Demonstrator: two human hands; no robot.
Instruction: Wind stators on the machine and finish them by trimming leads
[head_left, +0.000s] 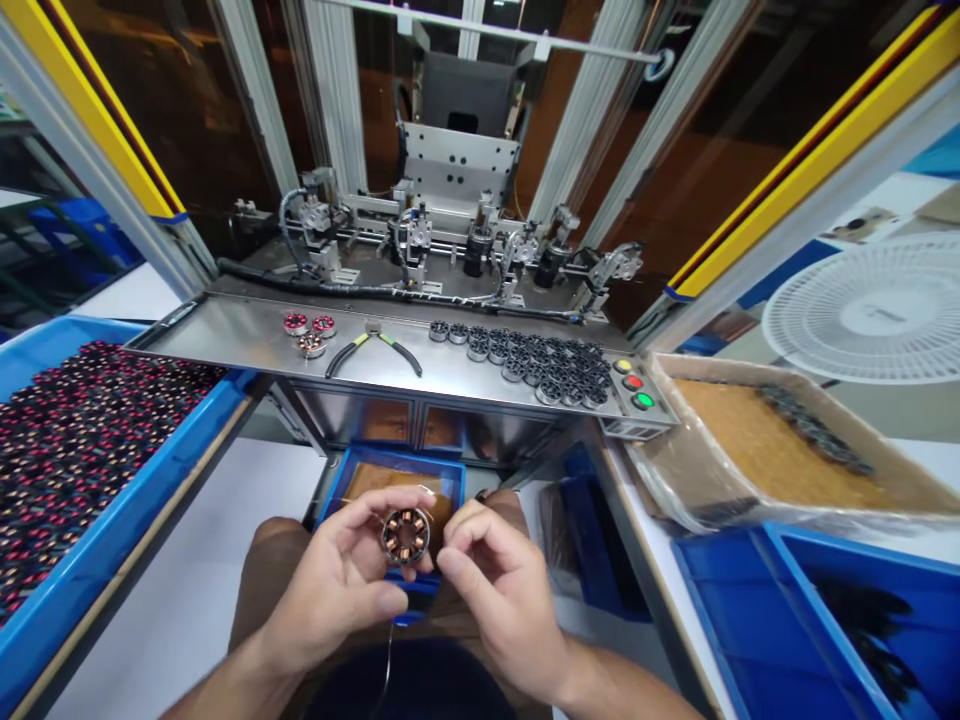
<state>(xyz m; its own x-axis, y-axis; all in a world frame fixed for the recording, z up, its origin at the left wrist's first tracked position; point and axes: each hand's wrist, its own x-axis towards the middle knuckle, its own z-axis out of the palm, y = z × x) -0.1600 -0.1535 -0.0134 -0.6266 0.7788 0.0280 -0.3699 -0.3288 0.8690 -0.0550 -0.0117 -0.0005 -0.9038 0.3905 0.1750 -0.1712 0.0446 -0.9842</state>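
Head view: coil ring (406, 553) is gripped by left hand (349, 575); right hand (491, 570) grip cannot be told; thin wire (389, 655) could be snapped by tugging.

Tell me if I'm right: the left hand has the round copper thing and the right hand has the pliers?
Not quite: the right hand doesn't have the pliers. The head view shows them lying on the metal shelf. The left hand does have the round copper thing.
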